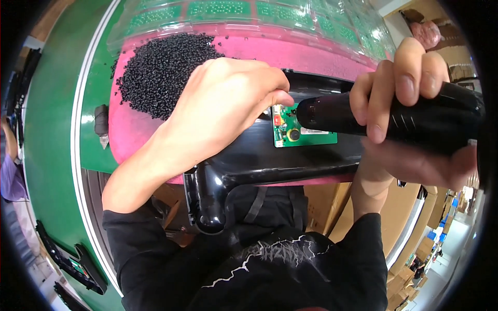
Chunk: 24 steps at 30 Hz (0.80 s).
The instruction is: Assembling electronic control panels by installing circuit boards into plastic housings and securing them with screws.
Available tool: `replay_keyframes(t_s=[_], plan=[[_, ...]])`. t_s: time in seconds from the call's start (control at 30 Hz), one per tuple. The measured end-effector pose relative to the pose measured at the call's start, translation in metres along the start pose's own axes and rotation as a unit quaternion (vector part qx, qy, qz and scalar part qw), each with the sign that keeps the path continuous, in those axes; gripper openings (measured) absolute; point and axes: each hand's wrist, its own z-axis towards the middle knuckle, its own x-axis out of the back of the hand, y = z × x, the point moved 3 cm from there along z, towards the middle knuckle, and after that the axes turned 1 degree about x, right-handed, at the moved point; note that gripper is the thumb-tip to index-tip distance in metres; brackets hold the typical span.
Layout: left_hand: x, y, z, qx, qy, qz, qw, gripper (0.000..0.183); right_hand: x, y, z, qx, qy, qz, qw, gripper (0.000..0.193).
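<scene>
My right hand (397, 88) grips a black cordless screwdriver (332, 115), its fingers wrapped over the body and its nose pointing left over a green circuit board (311, 140). The board lies in a long black plastic housing (249, 150) and carries a red part and a round buzzer-like part. At the board's upper left edge, near the screwdriver's nose, my left hand (223, 103) is closed in a pinch. Whatever its fingertips hold is hidden. A rounded arm of the housing (210, 207) reaches toward my body. The screwdriver covers part of the board.
A large heap of small black screws (161, 70) lies on the pink mat (122, 140). Behind it stand clear trays (249, 26) of green boards. A small dark object (101, 122) lies left of the mat. More black housings (72, 259) lie at lower left.
</scene>
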Motion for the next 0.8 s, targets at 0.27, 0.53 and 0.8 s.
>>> replay_keyframes(t_s=[0.27,0.53,0.8], plan=[[0.0,0.0,-0.007,0.003,-0.028,0.004,1.0,0.013,-0.003,0.025,-0.007,-0.032,0.134,0.008,0.99,0.072],[-0.004,0.003,-0.008,0.09,-0.117,-0.052,0.988,0.015,-0.022,0.018,-0.002,-0.123,0.161,-0.116,0.972,0.067],[-0.012,0.01,-0.007,0.099,-0.143,0.063,0.983,0.029,-0.021,0.027,0.005,-0.096,0.147,-0.118,0.977,0.056]])
